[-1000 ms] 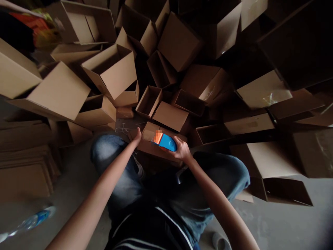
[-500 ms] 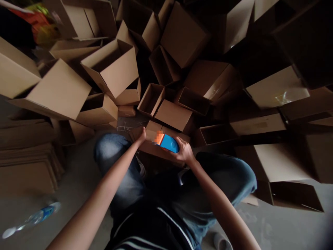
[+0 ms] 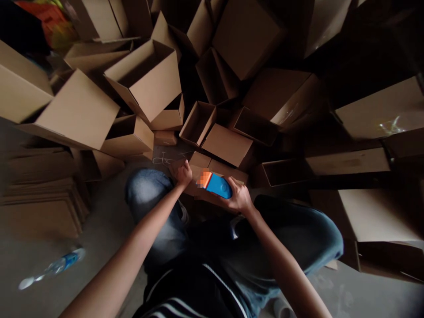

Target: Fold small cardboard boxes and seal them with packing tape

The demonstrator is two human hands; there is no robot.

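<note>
My right hand (image 3: 240,196) is wrapped around a blue hand-held object (image 3: 219,185) with a rounded end. Its orange left end is blurred into blocks, so its exact kind is unclear. Beneath it lies a closed brown cardboard box (image 3: 228,170), between my knees. My left hand (image 3: 184,173) is closed at the left end of this box, thumb up. Whether its fingers grip anything is hidden. A small gap separates my left hand from the orange end.
Several open cardboard boxes (image 3: 155,84) pile up ahead and to the right. Flattened cardboard (image 3: 39,216) is stacked at left, near a plastic bottle (image 3: 61,265) on the floor. A tangle of thin string (image 3: 162,160) lies by my left knee.
My left hand's thumb and fist have turned and now sit nearer the orange end. The blue object stays in my right hand, barely moved. The whole view has shifted slightly.
</note>
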